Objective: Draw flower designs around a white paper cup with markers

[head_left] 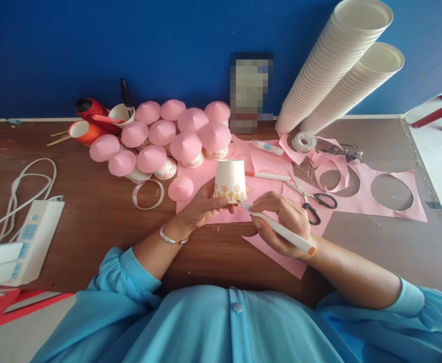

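My left hand is closed around an upside-down white paper cup with small orange and yellow drawings round its rim. My right hand grips a white marker with an orange end, its tip touching the cup's lower right edge. Both hands rest over pink paper sheets on the brown table. A silver bracelet sits on my left wrist.
Several cups topped with pink paper cones cluster behind. Scissors, a second marker, a glue tube, a tape roll and cut pink sheets lie right. Two cup stacks lean on the blue wall. A power strip lies left.
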A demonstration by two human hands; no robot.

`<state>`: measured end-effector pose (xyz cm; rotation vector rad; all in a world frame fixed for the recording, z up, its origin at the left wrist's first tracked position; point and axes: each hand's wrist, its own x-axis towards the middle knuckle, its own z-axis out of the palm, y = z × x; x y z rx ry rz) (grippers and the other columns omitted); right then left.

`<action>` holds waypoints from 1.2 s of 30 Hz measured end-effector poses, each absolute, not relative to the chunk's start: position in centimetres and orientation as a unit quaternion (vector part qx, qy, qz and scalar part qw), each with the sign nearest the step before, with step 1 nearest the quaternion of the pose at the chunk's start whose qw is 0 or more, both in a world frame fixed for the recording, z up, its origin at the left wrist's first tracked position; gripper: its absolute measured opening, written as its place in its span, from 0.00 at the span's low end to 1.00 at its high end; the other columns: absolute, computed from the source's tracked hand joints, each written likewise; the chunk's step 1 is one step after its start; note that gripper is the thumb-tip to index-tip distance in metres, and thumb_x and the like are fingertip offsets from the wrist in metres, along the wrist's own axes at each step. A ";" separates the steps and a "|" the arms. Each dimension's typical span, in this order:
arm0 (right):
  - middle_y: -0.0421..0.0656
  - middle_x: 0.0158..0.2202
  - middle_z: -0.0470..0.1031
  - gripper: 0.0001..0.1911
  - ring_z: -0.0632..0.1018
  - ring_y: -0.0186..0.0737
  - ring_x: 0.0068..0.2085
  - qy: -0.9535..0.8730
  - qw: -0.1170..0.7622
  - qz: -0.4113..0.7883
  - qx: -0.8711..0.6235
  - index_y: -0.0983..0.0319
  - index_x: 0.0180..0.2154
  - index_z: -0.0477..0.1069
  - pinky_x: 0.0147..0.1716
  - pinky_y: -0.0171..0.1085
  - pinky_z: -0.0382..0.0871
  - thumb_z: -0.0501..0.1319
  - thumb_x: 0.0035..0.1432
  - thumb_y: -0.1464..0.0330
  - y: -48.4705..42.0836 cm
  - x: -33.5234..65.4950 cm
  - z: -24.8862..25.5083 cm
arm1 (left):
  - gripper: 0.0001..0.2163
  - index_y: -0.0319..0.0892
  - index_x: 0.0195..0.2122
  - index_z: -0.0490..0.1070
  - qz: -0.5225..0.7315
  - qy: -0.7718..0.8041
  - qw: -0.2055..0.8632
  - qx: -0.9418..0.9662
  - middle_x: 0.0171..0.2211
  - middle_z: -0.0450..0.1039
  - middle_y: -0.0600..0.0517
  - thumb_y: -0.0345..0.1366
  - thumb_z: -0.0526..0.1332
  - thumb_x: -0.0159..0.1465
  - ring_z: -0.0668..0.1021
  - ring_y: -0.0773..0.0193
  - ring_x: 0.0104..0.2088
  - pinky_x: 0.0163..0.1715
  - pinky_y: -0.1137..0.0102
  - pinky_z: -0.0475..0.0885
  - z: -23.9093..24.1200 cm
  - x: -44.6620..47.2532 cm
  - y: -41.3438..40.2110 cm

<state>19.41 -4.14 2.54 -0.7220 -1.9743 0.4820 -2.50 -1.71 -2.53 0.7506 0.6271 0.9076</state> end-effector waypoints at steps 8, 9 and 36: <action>0.44 0.34 0.80 0.11 0.83 0.44 0.33 -0.788 0.496 0.219 -0.292 0.59 0.49 0.73 0.30 0.41 0.80 0.63 0.66 0.74 -4.3 19.9 2.2 | 0.25 0.40 0.44 0.78 0.417 0.313 0.796 0.307 0.38 0.84 0.48 0.46 0.81 0.51 0.79 0.67 0.26 0.34 0.66 0.77 -2.1 -2.7 -1.5; 0.45 0.34 0.80 0.12 0.83 0.44 0.34 -0.785 0.499 0.222 -0.292 0.59 0.50 0.73 0.31 0.41 0.80 0.63 0.66 0.73 -4.3 20.0 2.1 | 0.25 0.40 0.44 0.78 0.416 0.314 0.799 0.300 0.36 0.84 0.49 0.46 0.81 0.51 0.80 0.67 0.26 0.36 0.65 0.78 -2.1 -2.7 -1.5; 0.54 0.62 0.78 0.32 0.82 0.57 0.60 -0.783 0.490 0.155 -0.350 0.53 0.64 0.66 0.55 0.56 0.83 0.74 0.63 0.68 -3.4 19.9 -0.3 | 0.18 0.40 0.48 0.80 0.378 0.250 0.813 0.365 0.41 0.81 0.44 0.43 0.75 0.61 0.81 0.59 0.36 0.34 0.66 0.78 -2.0 -2.5 -1.9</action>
